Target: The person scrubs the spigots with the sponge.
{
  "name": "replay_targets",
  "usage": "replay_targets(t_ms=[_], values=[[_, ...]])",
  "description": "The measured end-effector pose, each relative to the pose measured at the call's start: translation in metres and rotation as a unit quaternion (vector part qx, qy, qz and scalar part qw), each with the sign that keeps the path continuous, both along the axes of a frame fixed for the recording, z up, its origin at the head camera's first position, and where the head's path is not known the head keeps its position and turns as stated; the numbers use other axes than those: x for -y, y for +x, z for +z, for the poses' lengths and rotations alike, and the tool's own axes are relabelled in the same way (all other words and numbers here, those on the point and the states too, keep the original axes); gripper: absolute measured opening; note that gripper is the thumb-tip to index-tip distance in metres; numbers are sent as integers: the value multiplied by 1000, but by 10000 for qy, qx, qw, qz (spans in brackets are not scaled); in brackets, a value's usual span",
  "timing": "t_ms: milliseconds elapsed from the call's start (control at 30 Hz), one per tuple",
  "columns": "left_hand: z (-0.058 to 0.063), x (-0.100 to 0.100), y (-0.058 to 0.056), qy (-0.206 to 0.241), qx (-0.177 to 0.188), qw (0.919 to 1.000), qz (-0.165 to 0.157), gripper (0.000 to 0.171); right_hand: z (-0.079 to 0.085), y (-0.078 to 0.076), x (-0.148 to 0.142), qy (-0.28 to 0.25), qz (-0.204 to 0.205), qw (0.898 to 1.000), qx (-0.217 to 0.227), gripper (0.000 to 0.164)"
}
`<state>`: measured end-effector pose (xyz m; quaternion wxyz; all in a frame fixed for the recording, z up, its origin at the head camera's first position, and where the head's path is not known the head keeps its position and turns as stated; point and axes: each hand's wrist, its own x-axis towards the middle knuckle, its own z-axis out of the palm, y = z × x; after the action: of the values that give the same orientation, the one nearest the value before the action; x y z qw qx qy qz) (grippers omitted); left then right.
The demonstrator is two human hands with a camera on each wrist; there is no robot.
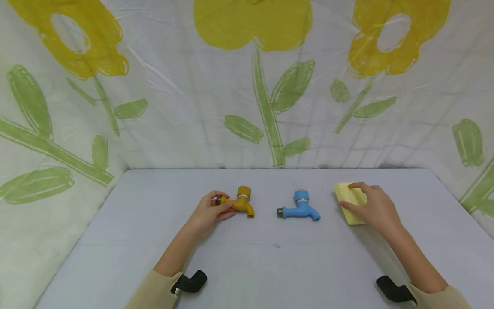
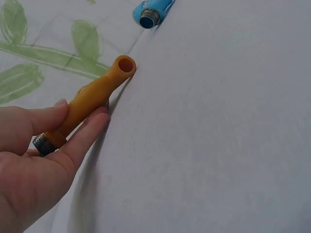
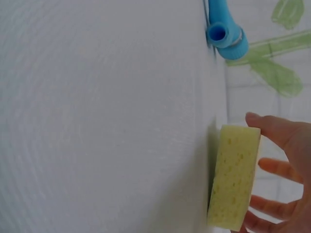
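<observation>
My left hand [image 1: 208, 213] holds a yellow tap [image 1: 241, 203] by its threaded inlet end. Thumb and fingers lie on opposite sides of the tap body, and its spout [image 2: 126, 65] points away from the palm in the left wrist view. Toward the right, my right hand [image 1: 376, 208] spans a pale yellow sponge [image 3: 234, 177], thumb at one end and fingers at its far side. The sponge is slightly tilted, close over the table, with a shadow beside it. Between the hands lies a blue tap [image 1: 301, 210], touched by neither.
A white cloth covers the table [image 1: 262, 266]. Behind it hangs a white sheet [image 1: 173, 124] painted with yellow flowers and green leaves. Black wrist mounts [image 1: 193, 282] sit at both sleeves.
</observation>
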<state>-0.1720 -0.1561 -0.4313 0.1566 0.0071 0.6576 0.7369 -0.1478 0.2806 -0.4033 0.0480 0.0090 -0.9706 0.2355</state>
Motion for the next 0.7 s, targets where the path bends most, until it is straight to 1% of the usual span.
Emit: replay_targets(t_ms=[100,167,200,267,333,367,433,533,600,700], values=[[0,4,0,-531,-252,9983,-19,30,-2,-1,1,115,-86,9999,18,67],[-1,6,1,-1067,-504,9930,9,30,-4,-2,2,146,-153,9998,6,67],[-2,8,1,-1349,-630,9889,17,29,-4,-3,3,153,-188,9997,0,67],[-2,10,2,-1917,-884,9775,46,28,-5,-3,4,165,-244,9996,-32,67],[-2,11,2,-2358,-1076,9658,69,27,-6,-3,4,158,-300,9994,-17,67],[-2,12,2,-2507,-1151,9612,68,26,-7,-4,4,165,-331,9993,2,68],[-2,12,3,-2723,-1245,9541,70,24,-7,-4,4,172,-378,9991,45,69],[-1,12,3,-2890,-1314,9482,55,21,-8,-4,4,162,-418,9990,64,71],[0,12,3,-2951,-1331,9462,48,20,-8,-5,4,146,-419,9990,44,71],[1,12,3,-2982,-1335,9451,29,20,-10,-7,4,117,-401,9991,-15,70]])
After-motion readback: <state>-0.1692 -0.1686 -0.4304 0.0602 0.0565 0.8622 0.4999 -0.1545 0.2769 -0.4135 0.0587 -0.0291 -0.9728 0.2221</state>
